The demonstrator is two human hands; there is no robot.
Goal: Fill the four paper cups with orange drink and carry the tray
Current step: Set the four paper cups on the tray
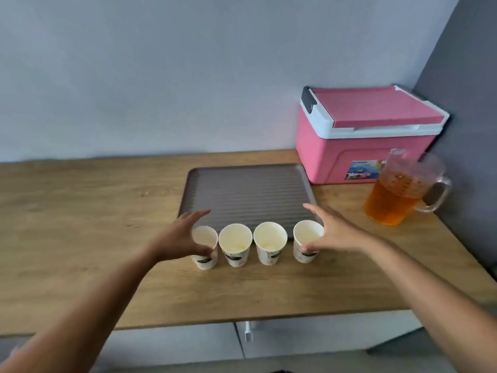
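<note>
Four white paper cups stand in a row on the wooden table, just in front of a grey ribbed tray (247, 189) with nothing on it. My left hand (180, 238) is spread around the leftmost cup (204, 261): the thumb touches its front and the fingers reach straight out behind it. My right hand (330, 232) brackets the rightmost cup (305, 238) the same way. The two middle cups (235, 242) (269, 240) stand untouched, and their insides look yellowish. A clear pitcher (395, 197) about half full of orange drink stands at the right.
A pink cooler box (360, 135) with a white rim sits in the back right corner, behind the pitcher. Walls close off the back and the right side. The table's front edge (242, 319) runs below the cups, with white cabinet fronts underneath.
</note>
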